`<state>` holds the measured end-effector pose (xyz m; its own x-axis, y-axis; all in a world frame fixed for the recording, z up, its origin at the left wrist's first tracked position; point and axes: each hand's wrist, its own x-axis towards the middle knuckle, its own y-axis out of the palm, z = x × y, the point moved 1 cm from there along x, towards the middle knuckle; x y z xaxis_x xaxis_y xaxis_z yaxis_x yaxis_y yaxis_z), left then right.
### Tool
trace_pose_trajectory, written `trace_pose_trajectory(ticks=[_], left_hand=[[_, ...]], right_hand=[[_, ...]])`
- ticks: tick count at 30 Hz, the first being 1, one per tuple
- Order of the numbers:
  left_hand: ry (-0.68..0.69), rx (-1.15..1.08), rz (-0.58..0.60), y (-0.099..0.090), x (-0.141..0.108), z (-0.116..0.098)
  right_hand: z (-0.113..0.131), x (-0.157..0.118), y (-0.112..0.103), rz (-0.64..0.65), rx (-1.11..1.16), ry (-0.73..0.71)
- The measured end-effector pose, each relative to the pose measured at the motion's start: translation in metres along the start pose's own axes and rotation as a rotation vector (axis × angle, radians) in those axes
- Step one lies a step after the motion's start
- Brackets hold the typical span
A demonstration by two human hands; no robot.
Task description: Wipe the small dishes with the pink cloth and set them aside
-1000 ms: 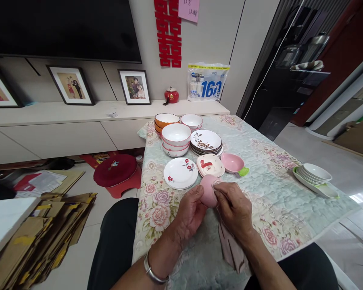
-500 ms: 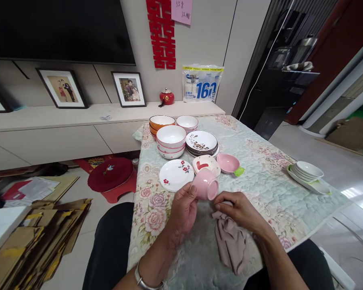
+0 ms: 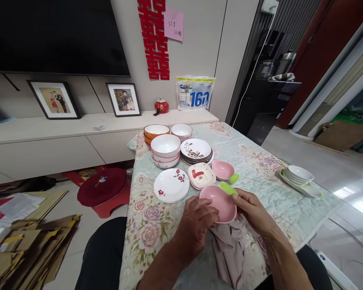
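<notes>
The table (image 3: 260, 171) spreads before me, a pink bowl (image 3: 219, 204) held over its near side.
Stacked white bowls (image 3: 165, 146) stand at the far left, the brown-patterned plates (image 3: 196, 148) just right of them; the bunched cloth (image 3: 229, 249) lies nearest me, below the pink bowl. My right hand (image 3: 252, 210) pinches the pink bowl's right edge, thumb on top beside the leaf handle (image 3: 228, 188), fingers mostly hidden. My left hand (image 3: 198, 223) curves over the near-left rim, fingertips inside; its thumb is hidden, so I cannot tell whether it grips. The pink bowl lies between both hands, its long axis running from near left to the leaf handle at far right, which the right hand is nearer.
</notes>
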<state>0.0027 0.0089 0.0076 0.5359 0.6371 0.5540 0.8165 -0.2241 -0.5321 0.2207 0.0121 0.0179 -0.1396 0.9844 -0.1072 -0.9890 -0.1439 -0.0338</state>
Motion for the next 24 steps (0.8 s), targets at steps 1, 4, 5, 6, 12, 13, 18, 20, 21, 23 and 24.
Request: trace_pose_trajectory(ticks=[1, 4, 5, 6, 12, 13, 18, 20, 21, 23, 24], left_hand=[[0.022, 0.03, 0.027, 0.001, -0.001, 0.0], [0.087, 0.133, 0.09, 0.006, -0.003, -0.002], [0.114, 0.165, 0.11, 0.008, -0.004, -0.003], [0.151, 0.189, 0.126, 0.01, -0.005, -0.003], [0.267, 0.223, 0.111, 0.02, -0.008, 0.002], [0.255, 0.24, 0.118, 0.021, -0.007, 0.003], [0.064, 0.304, 0.01, 0.024, -0.007, 0.005], [0.024, 0.292, 0.01, 0.026, -0.009, 0.007], [0.016, 0.283, 0.026, 0.028, -0.011, 0.009], [0.018, 0.262, 0.079, 0.033, -0.014, 0.012], [0.019, 0.254, 0.111, 0.035, -0.015, 0.013]], right_hand=[[0.003, -0.002, 0.0, 0.008, -0.031, 0.02], [0.012, -0.005, -0.001, -0.024, -0.128, 0.041], [0.015, -0.006, -0.002, -0.045, -0.169, 0.029], [0.017, -0.007, -0.003, -0.072, -0.21, 0.008], [0.013, -0.007, -0.008, -0.136, -0.265, -0.045], [0.01, -0.007, -0.009, -0.146, -0.237, -0.033], [-0.004, -0.013, -0.027, -0.296, -0.132, 0.005], [-0.01, -0.017, -0.043, -0.437, -0.12, -0.012], [-0.014, -0.019, -0.053, -0.54, -0.124, -0.014], [-0.021, -0.023, -0.076, -0.743, -0.158, -0.007], [-0.025, -0.025, -0.087, -0.803, -0.17, -0.009]])
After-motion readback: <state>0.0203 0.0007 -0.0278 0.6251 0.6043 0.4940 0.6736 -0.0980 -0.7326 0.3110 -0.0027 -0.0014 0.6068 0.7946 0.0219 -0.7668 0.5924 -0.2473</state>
